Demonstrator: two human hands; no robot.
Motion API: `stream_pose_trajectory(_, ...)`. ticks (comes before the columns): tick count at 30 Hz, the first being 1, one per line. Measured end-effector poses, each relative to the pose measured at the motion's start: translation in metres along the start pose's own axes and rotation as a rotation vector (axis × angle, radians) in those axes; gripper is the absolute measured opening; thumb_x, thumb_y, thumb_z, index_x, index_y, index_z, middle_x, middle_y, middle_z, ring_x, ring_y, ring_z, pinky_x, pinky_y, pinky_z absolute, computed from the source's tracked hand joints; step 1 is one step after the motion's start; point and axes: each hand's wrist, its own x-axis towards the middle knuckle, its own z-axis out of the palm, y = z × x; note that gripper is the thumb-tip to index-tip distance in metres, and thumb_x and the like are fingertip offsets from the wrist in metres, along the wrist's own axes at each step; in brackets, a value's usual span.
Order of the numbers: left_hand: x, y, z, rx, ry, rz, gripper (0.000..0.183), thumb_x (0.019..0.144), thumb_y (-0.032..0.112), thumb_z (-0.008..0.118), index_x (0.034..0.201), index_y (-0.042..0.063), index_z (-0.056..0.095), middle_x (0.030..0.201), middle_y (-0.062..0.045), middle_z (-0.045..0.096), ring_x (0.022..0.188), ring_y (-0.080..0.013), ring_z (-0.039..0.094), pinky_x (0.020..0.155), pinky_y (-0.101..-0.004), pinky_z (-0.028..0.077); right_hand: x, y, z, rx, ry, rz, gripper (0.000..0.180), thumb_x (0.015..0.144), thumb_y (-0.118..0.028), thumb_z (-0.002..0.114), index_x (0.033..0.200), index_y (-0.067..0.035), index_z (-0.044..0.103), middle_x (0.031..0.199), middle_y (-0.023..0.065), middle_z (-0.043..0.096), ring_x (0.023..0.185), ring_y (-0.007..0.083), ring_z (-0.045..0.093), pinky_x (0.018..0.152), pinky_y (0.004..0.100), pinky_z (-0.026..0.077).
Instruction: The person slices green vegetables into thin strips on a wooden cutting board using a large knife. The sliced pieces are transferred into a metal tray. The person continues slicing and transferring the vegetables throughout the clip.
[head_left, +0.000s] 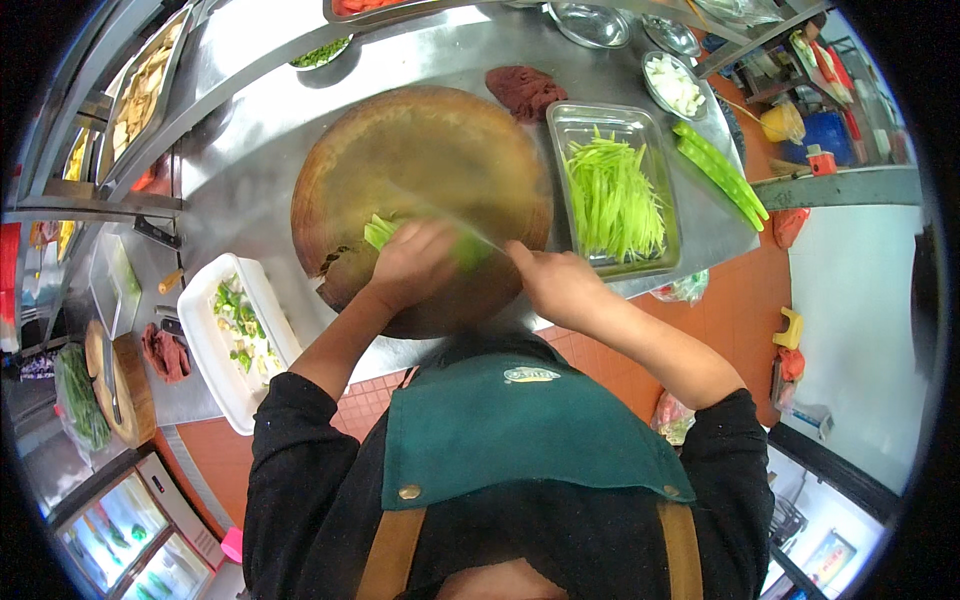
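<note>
My left hand (416, 259) presses a light green vegetable stem (381, 231) down on a round wooden chopping block (420, 135). The stem's left end shows past my fingers, and its other end is blurred. My right hand (559, 289) grips a knife (457, 221), with the index finger laid forward along it. Motion blurs the blade, which lies just beyond my left fingers. Right of the block sits a clear rectangular tray (664, 157) of thin green vegetable strips (615, 199).
Two long peeled stems (720, 176) lie right of the tray, below a bowl of white pieces (675, 84). A dark red cloth (525, 91) touches the block's far side. To the left stands a white tub (214, 352) with green scraps. A metal shelf rail (247, 79) crosses the upper left.
</note>
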Motion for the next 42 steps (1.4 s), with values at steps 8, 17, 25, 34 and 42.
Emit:
stream_pose_trajectory(8,0.000,0.002,-0.003,-0.042,-0.036,-0.032,0.042,0.082,0.019,0.077,0.121,0.008,0.064,0.127,-0.011,0.061,0.117,-0.0343,0.060,0.101,-0.0452,0.050,0.001,-0.003,-0.007,0.046,0.021,-0.014,0.041,0.088,-0.007,0.059,0.125,-0.004,0.044,0.081,0.0240,0.069,0.077,0.0475,0.067,0.067,0.0578,0.052)
stream_pose_trajectory(17,-0.003,-0.001,0.000,-0.013,-0.006,-0.008,0.041,0.083,0.022,0.076,0.120,0.009,0.064,0.127,-0.011,0.061,0.118,-0.0344,0.060,0.101,-0.0450,0.050,0.010,-0.005,-0.005,0.010,-0.005,0.028,0.030,0.088,-0.009,0.058,0.115,-0.004,0.046,0.084,0.0265,0.071,0.079,0.0470,0.070,0.068,0.0580,0.055)
stream_pose_trajectory(25,-0.002,0.001,0.001,-0.041,-0.017,-0.020,0.042,0.083,0.022,0.077,0.120,0.008,0.064,0.126,-0.013,0.060,0.117,-0.0359,0.059,0.100,-0.0466,0.051,0.017,-0.002,0.013,0.030,-0.017,0.074,0.031,0.091,-0.009,0.057,0.119,-0.005,0.044,0.078,0.0270,0.068,0.075,0.0494,0.067,0.068,0.0609,0.051)
stream_pose_trajectory(34,-0.001,0.000,0.000,-0.034,0.078,0.019,0.040,0.081,0.018,0.078,0.118,0.008,0.064,0.121,-0.014,0.059,0.113,-0.0369,0.060,0.097,-0.0461,0.052,0.011,-0.011,-0.005,0.024,-0.002,0.035,0.030,0.088,-0.009,0.058,0.115,-0.004,0.045,0.081,0.0267,0.070,0.080,0.0477,0.069,0.071,0.0585,0.055)
stream_pose_trajectory(42,-0.001,0.003,-0.001,-0.040,0.051,0.011,0.041,0.082,0.019,0.077,0.118,0.009,0.063,0.121,-0.014,0.059,0.113,-0.0380,0.060,0.097,-0.0471,0.052,0.014,-0.001,0.006,0.053,0.015,0.044,0.029,0.089,-0.008,0.057,0.115,-0.004,0.045,0.077,0.0275,0.068,0.078,0.0491,0.068,0.071,0.0600,0.053)
